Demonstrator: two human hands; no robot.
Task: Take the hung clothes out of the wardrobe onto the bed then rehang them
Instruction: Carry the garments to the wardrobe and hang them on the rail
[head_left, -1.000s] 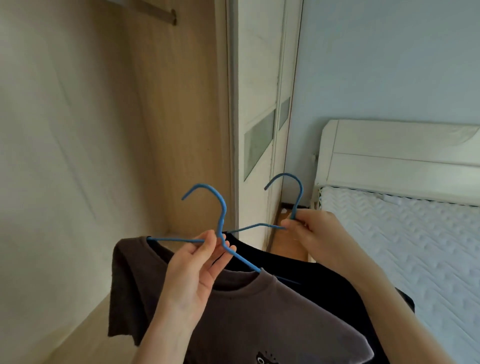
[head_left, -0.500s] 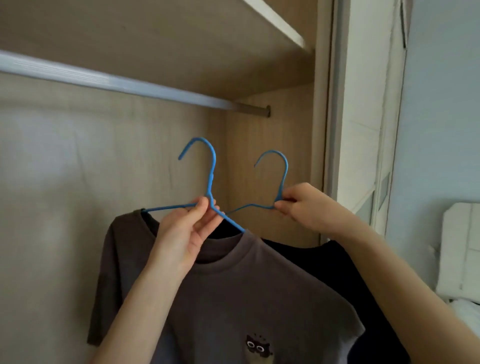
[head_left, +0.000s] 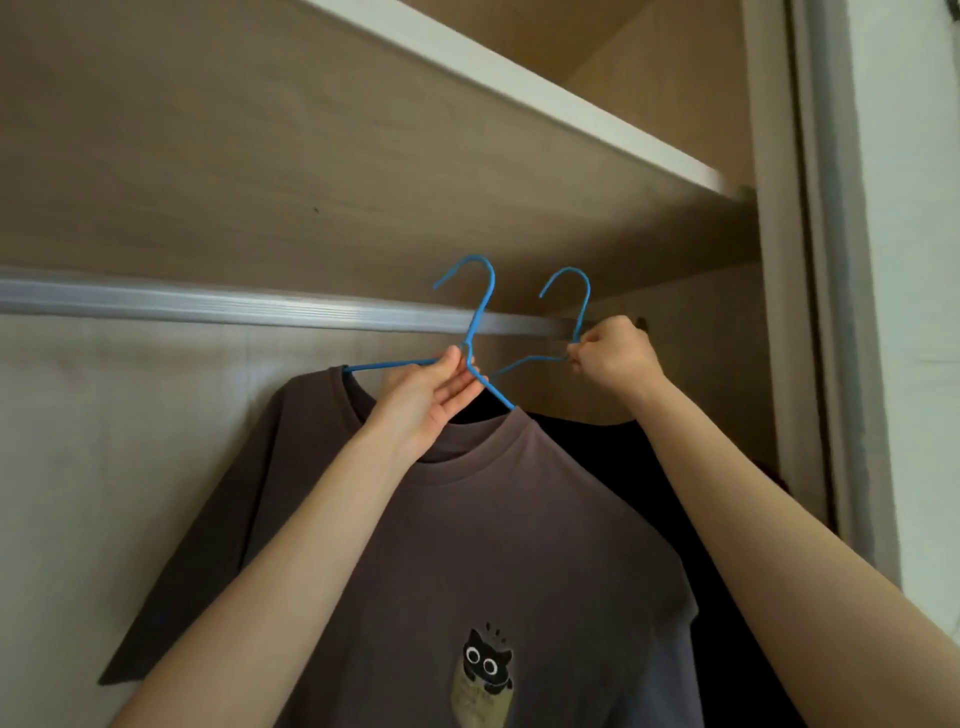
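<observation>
Pinching left hanger (head_left: 478, 317) at its neck between left fingers (head_left: 460, 382) and thumb, left hand (head_left: 431, 400) half open. Gripping right hanger (head_left: 584, 312) in curled right hand (head_left: 613, 361). Holding both hooks up across the rail (head_left: 208, 306), under the shelf (head_left: 311, 156); hooked or not, cannot tell. Carrying brown shirt (head_left: 493, 545) in front, black shirt (head_left: 649, 467) behind.

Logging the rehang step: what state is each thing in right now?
left hand: pinches left blue hanger at its neck.
right hand: grips right blue hanger below its hook.
left blue hanger: held up, hook above the wardrobe rail, not resting on it.
right blue hanger: held up likewise, unhooked.
brown cat-print T-shirt: hanging on left blue hanger.
black garment: hanging on right blue hanger.
</observation>
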